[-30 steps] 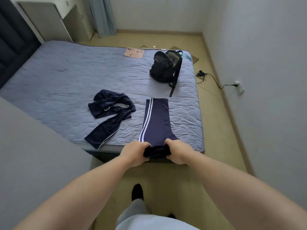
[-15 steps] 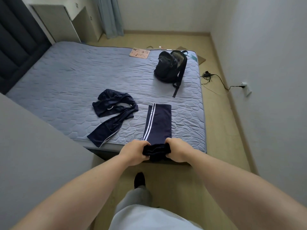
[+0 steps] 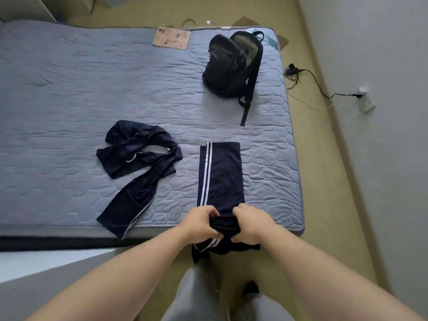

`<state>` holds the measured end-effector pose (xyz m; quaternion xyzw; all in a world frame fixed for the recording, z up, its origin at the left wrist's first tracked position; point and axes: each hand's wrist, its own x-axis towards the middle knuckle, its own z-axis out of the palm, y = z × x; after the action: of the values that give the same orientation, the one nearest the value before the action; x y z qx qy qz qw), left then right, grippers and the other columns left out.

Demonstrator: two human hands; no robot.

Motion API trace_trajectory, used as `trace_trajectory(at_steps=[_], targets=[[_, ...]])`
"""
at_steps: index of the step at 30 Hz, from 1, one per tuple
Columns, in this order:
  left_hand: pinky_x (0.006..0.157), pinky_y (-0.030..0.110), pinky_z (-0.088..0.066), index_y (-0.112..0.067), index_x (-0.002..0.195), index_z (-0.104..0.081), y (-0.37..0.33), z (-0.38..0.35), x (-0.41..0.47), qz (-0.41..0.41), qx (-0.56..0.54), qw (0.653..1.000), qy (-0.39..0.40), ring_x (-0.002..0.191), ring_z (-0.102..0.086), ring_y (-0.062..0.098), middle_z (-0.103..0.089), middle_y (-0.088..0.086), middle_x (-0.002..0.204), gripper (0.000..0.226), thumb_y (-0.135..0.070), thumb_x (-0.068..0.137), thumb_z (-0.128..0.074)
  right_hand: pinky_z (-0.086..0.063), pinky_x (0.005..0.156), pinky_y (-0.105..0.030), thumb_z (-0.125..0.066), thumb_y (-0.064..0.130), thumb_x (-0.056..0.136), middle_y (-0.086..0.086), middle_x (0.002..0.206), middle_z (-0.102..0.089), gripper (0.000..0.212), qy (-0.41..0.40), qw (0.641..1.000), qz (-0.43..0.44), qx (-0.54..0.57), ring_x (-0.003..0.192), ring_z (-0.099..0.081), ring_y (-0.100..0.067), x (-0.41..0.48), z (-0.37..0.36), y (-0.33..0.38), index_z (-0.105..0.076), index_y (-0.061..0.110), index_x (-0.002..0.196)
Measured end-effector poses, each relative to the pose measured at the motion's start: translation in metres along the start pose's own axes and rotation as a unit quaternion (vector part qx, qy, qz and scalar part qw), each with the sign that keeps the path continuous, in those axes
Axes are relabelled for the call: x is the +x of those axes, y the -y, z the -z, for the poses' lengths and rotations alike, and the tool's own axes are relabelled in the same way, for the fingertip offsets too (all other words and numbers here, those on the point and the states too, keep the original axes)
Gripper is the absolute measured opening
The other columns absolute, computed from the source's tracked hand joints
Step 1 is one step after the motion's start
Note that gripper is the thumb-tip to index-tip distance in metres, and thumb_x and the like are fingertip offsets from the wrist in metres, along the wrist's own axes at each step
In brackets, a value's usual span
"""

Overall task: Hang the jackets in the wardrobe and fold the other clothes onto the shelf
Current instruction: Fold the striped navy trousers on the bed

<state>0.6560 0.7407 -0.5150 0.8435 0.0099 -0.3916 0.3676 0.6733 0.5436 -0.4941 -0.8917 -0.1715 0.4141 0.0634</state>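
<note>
1. The navy trousers [image 3: 220, 177] with white side stripes lie flat on the bed [image 3: 81, 89], near its edge at five o'clock; their near end is bunched up and hangs over that edge.
2. The left hand [image 3: 201, 222] has its fingers curled round the bunch from nine o'clock; the right hand [image 3: 251, 224] grasps the same bunch from three o'clock.
3. A crumpled navy garment [image 3: 139, 163] lies at nine o'clock of the trousers, apart from them; one striped end reaches the bed's edge.
4. A black backpack [image 3: 229, 66] sits at twelve o'clock of the trousers, well apart; a pink card [image 3: 172, 38] lies at eleven o'clock, by the far edge.
</note>
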Motion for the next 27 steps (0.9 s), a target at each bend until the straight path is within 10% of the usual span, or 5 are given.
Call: trace_trajectory(at_steps=[6, 9, 15, 20, 27], targets=[[0.08, 0.033, -0.058, -0.014, 0.127, -0.059, 0.021, 0.055, 0.124, 0.079, -0.054, 0.986, 0.136, 0.102, -0.064, 0.02, -0.064, 0.004, 0.116, 0.059, 0.013, 0.075, -0.063, -0.043, 0.071, -0.035, -0.075, 0.037, 0.079, 0.0, 0.101, -0.059, 0.038, 0.014, 0.997, 0.016, 0.079, 0.094, -0.059, -0.03, 0.113, 0.01, -0.049, -0.042, 0.03, 0.094], [0.062, 0.022, -0.054, -0.008, 0.116, -0.063, 0.045, 0.062, 0.201, 0.119, -0.08, 0.989, 0.032, 0.093, -0.064, 0.022, -0.069, 0.008, 0.108, 0.039, 0.014, 0.085, -0.054, -0.043, 0.072, -0.036, -0.072, 0.037, 0.08, 0.004, 0.09, -0.053, 0.038, 0.004, 0.997, 0.037, 0.073, 0.09, -0.057, -0.028, 0.176, 0.008, -0.069, -0.039, 0.031, 0.097], [0.075, 0.033, -0.055, -0.021, 0.081, -0.069, 0.11, 0.032, 0.336, 0.174, 0.064, 0.975, -0.123, 0.087, -0.067, 0.023, -0.071, 0.001, 0.088, 0.015, -0.013, 0.09, -0.059, -0.032, 0.053, -0.031, -0.061, 0.019, 0.082, 0.008, 0.08, -0.045, 0.047, -0.02, 0.997, 0.041, 0.063, 0.071, -0.048, -0.021, 0.278, -0.027, -0.099, -0.041, 0.032, 0.123], [0.06, 0.031, -0.037, -0.012, 0.091, -0.069, 0.155, -0.008, 0.392, 0.241, 0.089, 0.946, -0.196, 0.07, -0.052, 0.022, -0.06, 0.001, 0.075, 0.032, -0.043, 0.094, -0.065, -0.041, 0.08, -0.042, -0.056, 0.025, 0.082, -0.004, 0.119, -0.055, 0.046, -0.058, 0.997, 0.013, 0.046, 0.107, -0.054, -0.032, 0.342, -0.046, -0.126, -0.046, 0.031, 0.126], [0.056, 0.029, -0.031, -0.025, 0.073, -0.051, 0.188, -0.021, 0.412, 0.215, 0.041, 0.935, -0.279, 0.063, -0.046, 0.007, -0.052, -0.011, 0.069, 0.033, -0.048, 0.091, -0.066, -0.035, 0.099, -0.051, -0.054, 0.025, 0.085, -0.005, 0.12, -0.058, 0.035, -0.085, 0.993, -0.064, 0.043, 0.119, -0.049, -0.034, 0.404, -0.047, -0.139, -0.053, 0.026, 0.12]])
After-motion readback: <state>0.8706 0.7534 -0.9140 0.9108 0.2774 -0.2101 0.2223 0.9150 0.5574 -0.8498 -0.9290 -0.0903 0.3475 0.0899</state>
